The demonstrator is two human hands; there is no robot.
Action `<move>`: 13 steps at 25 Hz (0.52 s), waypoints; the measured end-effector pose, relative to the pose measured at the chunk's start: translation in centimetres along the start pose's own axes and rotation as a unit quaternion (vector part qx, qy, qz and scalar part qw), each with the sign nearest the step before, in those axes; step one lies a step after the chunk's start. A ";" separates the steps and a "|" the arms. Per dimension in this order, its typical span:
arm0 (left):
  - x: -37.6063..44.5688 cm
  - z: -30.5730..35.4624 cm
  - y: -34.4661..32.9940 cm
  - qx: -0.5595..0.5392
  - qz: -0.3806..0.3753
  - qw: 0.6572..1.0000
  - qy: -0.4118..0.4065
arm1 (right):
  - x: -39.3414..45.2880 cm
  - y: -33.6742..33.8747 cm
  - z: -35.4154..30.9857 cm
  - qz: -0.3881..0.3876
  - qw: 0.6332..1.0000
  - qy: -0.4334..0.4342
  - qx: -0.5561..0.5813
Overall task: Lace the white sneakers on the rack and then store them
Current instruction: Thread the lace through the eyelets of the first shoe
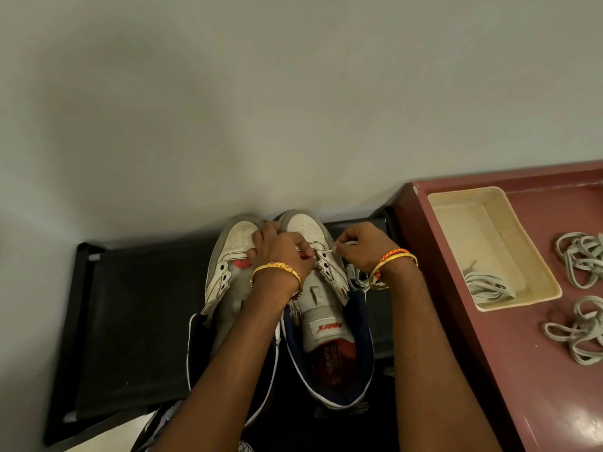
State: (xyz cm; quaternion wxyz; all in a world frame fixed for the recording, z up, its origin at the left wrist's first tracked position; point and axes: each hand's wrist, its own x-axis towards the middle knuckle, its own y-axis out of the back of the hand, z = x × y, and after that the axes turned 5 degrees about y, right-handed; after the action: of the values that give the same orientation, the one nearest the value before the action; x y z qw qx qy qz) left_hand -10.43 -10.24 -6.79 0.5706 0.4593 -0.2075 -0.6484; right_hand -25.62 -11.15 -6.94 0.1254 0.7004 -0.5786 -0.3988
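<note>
Head view looks straight down on two white sneakers standing side by side on a black rack (130,305), toes toward the wall, heels toward the person. All the action is on the right sneaker (321,272), up at the toe end of its eyelet rows. The left hand (282,256) reaches across the left sneaker (235,252), fingers curled and pinching what looks like one end of the lace (331,251) at the inner eyelet row, though the lace there is thin and mostly hidden, so take that as my best reading. The right hand (362,247) sits just outside the outer eyelet row, thumb and forefinger pinched on the white lace tip.

What matters now: the shoe's long axis runs from wall to person, and the lace crosses it side to side, stretched short between the two pinches. The next free eyelets lie toward the person from both sets of fingertips, so lacing has barely started. The right hand is nearer the outer row, the left nearer the inner.

Off to the right, a maroon tray (489,353) carries a cream box (535,256) and loose lace bundles (579,259).
</note>
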 end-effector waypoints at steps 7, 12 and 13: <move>0.3 0.2 0.2 -0.029 -0.035 0.999 0.025 | -0.1 -0.1 -0.1 -0.002 0.999 0.000 -0.037; 0.5 0.1 0.2 -0.045 -0.046 0.998 0.019 | -0.2 0.0 -0.5 0.003 0.999 0.007 -0.052; 0.5 0.1 0.2 -0.047 -0.051 0.997 0.018 | -0.2 0.0 -0.5 0.010 0.998 0.007 -0.057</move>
State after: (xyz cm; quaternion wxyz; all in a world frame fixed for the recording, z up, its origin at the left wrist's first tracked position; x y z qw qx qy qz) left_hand -10.36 -10.76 -6.76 0.5612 0.4531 -0.1428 -0.6777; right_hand -25.26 -11.13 -6.50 0.1734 0.6892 -0.5605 -0.4252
